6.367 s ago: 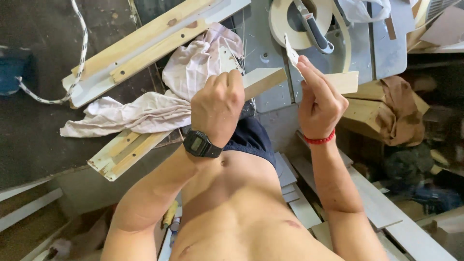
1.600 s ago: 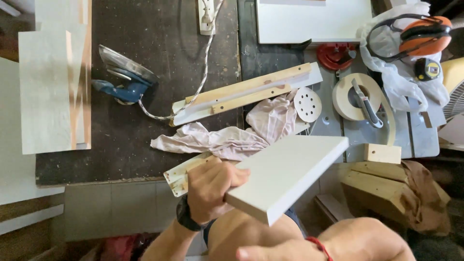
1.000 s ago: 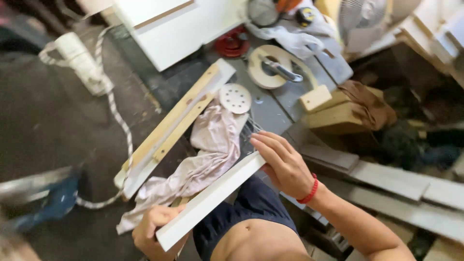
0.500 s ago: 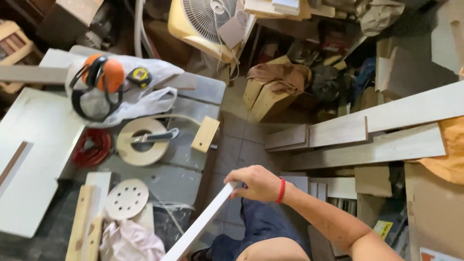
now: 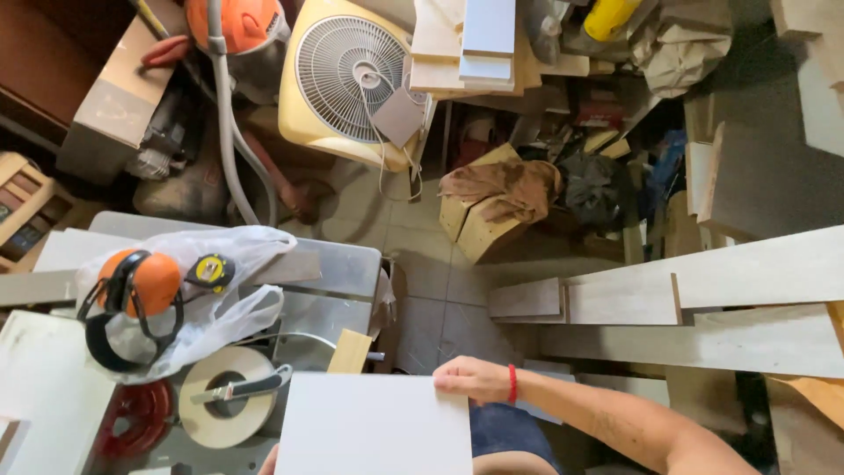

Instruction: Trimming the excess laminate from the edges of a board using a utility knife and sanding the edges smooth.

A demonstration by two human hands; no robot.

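Observation:
A flat white panel [image 5: 369, 427] lies face up in front of me at the bottom of the view. My right hand [image 5: 470, 380], with a red band at the wrist, grips its far right corner. Only a sliver of my left hand [image 5: 269, 459] shows at the panel's lower left edge, where it holds the panel from below. The panel partly overhangs the grey metal bench top [image 5: 338, 264].
On the bench are orange ear muffs [image 5: 132, 290] on a plastic bag, a yellow tape measure [image 5: 211, 271], a roll of edge tape [image 5: 230, 409] and a small wood block [image 5: 350, 352]. A fan [image 5: 352, 79] stands behind. Long boards [image 5: 703, 281] lie to the right, near a cloth-covered crate [image 5: 501, 189].
My view has swung right across the bench. The panel has turned from edge-on to flat, face up. My right hand stays on its far end.

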